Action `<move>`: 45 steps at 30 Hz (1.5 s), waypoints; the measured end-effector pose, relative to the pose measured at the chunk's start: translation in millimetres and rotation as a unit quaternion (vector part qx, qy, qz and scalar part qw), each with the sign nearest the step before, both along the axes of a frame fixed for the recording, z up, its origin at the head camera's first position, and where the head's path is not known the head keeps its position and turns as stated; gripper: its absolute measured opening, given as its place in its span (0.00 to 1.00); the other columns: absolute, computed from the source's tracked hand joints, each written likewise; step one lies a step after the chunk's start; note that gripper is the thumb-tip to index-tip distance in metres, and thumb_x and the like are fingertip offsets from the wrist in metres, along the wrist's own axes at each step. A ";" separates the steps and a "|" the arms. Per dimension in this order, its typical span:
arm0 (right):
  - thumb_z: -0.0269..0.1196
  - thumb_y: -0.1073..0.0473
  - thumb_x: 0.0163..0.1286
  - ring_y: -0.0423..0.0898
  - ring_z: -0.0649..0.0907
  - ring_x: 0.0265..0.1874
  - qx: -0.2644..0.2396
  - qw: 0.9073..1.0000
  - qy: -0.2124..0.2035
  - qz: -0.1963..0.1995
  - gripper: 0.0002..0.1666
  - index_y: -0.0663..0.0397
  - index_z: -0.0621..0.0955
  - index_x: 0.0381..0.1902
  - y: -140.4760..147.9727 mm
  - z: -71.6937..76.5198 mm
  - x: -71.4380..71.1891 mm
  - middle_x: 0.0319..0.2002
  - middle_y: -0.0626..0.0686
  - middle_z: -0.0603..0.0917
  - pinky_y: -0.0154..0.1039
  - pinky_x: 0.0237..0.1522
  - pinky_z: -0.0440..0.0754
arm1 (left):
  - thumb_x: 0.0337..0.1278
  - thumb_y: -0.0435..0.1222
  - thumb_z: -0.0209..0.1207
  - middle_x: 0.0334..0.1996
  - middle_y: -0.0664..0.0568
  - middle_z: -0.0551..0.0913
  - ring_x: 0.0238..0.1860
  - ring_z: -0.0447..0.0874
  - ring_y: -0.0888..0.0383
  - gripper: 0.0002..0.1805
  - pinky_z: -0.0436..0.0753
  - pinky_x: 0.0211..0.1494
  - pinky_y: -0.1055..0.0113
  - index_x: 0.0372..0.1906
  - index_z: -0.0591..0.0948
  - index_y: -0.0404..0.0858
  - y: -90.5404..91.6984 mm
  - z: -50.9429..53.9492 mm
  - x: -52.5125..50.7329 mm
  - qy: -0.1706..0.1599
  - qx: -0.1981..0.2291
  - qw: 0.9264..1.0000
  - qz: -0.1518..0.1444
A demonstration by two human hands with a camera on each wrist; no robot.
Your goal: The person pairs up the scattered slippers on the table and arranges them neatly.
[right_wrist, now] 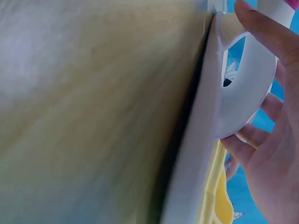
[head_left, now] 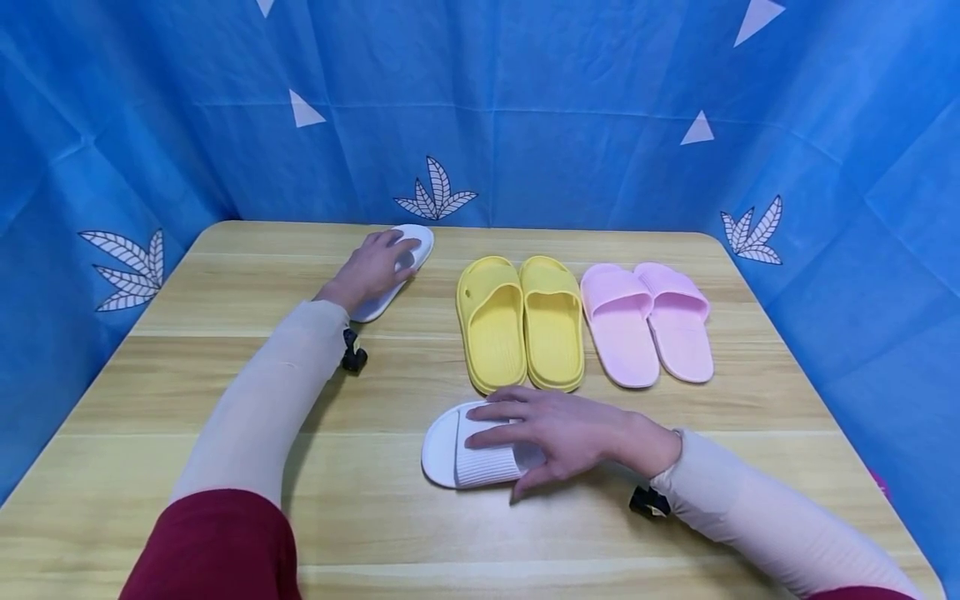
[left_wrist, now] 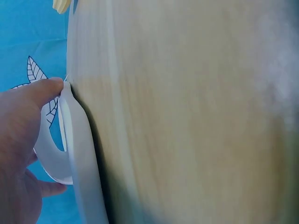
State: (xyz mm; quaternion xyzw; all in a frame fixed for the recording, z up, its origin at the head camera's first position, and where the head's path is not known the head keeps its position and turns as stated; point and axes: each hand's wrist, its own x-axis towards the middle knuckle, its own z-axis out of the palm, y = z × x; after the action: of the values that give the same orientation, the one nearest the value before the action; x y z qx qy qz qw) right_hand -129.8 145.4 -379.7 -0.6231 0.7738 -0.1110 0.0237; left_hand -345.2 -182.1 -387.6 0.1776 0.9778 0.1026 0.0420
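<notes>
At the back left of the table, my left hand [head_left: 377, 265] lies over a white slipper [head_left: 373, 308]. In the left wrist view its thumb touches the slipper's edge beside the strap, while a finger extends past the strap's other side. Nearer the front, my right hand [head_left: 558, 435] is spread over the second white slipper [head_left: 441, 450], which lies sideways with its toe to the left. Its fingers reach across the ribbed strap [head_left: 483, 468], and the thumb stands off the slipper's near edge. My palms hide part of both slippers.
Yellow slippers [head_left: 497, 333] stand side by side behind the right hand. To their right is a pink pair [head_left: 626, 350]. All lie on a wooden table [head_left: 360, 508], with a blue patterned curtain [head_left: 525, 75] around its back and sides.
</notes>
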 end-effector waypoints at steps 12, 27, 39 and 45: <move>0.59 0.28 0.63 0.54 0.64 0.70 0.021 1.000 0.004 -0.009 0.44 0.36 0.66 0.73 0.6 -0.8 0.5 0.73 0.48 0.62 0.47 0.69 0.63 | 0.68 0.48 0.57 0.75 0.43 0.54 0.73 0.49 0.37 0.33 0.57 0.69 0.35 0.75 0.62 0.54 -1.5 5.1 1.3 -0.009 0.005 1.000 -0.005; 0.60 0.30 0.64 0.49 0.63 0.71 0.027 0.999 -0.022 -0.027 0.42 0.36 0.67 0.72 3.5 1.5 4.5 0.73 0.45 0.62 0.46 0.69 0.65 | 0.67 0.47 0.59 0.76 0.45 0.54 0.75 0.48 0.41 0.35 0.53 0.73 0.42 0.75 0.62 0.50 -4.9 7.8 14.2 -0.012 -0.010 0.999 -0.047; 0.62 0.30 0.62 0.48 0.64 0.70 -0.017 1.000 0.019 -0.009 0.41 0.39 0.71 0.69 1.1 -0.9 4.9 0.70 0.48 0.67 0.44 0.69 0.65 | 0.67 0.48 0.58 0.75 0.44 0.55 0.74 0.49 0.40 0.33 0.54 0.73 0.41 0.74 0.64 0.50 -6.7 10.2 28.6 0.003 -0.035 0.997 -0.063; 0.63 0.30 0.61 0.49 0.66 0.68 -0.035 0.999 0.030 -0.002 0.41 0.41 0.72 0.68 -1.9 0.4 4.4 0.69 0.50 0.68 0.44 0.68 0.66 | 0.67 0.48 0.58 0.76 0.45 0.54 0.74 0.48 0.40 0.33 0.55 0.72 0.40 0.74 0.64 0.51 -8.0 12.5 34.4 -0.005 -0.041 0.997 -0.060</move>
State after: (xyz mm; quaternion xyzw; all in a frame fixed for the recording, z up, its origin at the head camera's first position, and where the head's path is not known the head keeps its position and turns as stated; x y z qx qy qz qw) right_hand -125.4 143.5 -379.3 -0.6250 0.7712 -0.1194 -0.0211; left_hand -310.9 -190.1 -375.1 0.2332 0.9687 0.0606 0.0601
